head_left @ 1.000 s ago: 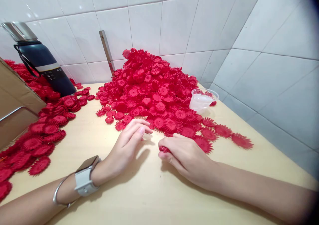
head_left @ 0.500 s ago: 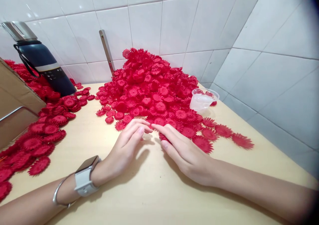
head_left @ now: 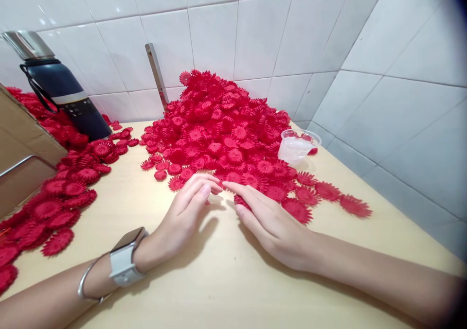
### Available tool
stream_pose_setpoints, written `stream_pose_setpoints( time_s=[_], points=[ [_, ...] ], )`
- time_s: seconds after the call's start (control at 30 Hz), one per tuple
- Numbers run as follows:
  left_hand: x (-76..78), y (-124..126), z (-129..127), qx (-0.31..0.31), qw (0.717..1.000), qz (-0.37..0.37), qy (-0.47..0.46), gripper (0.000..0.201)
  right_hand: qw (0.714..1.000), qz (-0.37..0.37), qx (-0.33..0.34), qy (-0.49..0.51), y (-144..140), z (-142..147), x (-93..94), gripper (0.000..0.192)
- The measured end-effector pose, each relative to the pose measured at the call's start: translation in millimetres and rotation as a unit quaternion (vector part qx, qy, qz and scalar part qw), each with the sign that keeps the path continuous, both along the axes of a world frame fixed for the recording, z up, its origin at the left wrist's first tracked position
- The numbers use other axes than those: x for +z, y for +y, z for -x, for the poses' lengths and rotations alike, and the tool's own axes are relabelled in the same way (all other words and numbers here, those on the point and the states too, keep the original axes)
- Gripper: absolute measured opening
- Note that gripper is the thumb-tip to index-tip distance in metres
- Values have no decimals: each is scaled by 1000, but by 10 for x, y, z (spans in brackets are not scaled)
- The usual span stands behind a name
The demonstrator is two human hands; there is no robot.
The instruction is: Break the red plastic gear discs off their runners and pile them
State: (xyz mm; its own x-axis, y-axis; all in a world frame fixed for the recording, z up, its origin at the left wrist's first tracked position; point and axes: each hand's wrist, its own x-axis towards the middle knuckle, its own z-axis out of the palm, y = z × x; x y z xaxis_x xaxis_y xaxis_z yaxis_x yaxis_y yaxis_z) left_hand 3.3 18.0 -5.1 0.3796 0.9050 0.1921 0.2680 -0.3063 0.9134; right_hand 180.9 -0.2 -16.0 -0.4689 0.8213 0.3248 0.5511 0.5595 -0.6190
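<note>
A large heap of red plastic flower pieces [head_left: 222,125] lies against the tiled wall on a pale wooden table [head_left: 219,280]. My left hand [head_left: 182,217] rests on the table at the heap's near edge, fingers loosely curved and holding nothing; a white watch [head_left: 124,258] and a thin bangle sit on that wrist. My right hand [head_left: 268,219] lies beside it with fingers stretched flat, fingertips almost meeting those of the left hand. One red flower piece [head_left: 240,200] shows partly from under the right fingers.
A clear plastic cup [head_left: 294,147] stands at the heap's right edge. A dark flask [head_left: 63,93] and a cardboard box [head_left: 22,139] are at the left, with more red pieces [head_left: 62,193] spread beside them. A metal bar [head_left: 156,76] leans on the wall.
My right hand was curled around a red piece near the table; its fingers have since stretched out flat toward the left hand's fingertips. The left hand has barely moved.
</note>
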Motion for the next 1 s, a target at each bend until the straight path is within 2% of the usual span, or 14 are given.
stream_pose_setpoints(
  time_s=[0.27, 0.57, 0.77, 1.0],
  points=[
    [-1, 2, 2, 1, 1000, -3, 14, 29, 999, 2, -24, -23, 2, 7, -6, 24],
    [2, 10, -2, 0, 1000, -5, 15, 30, 1000, 11, 21, -3, -1, -10, 6, 33],
    [-4, 0, 1, 1, 1000, -1, 13, 30, 1000, -18, 19, -6, -15, -12, -64, 23],
    [1, 2, 0, 0, 1000, -13, 12, 30, 999, -12, 38, -3, -18, -12, 16, 31]
  ],
)
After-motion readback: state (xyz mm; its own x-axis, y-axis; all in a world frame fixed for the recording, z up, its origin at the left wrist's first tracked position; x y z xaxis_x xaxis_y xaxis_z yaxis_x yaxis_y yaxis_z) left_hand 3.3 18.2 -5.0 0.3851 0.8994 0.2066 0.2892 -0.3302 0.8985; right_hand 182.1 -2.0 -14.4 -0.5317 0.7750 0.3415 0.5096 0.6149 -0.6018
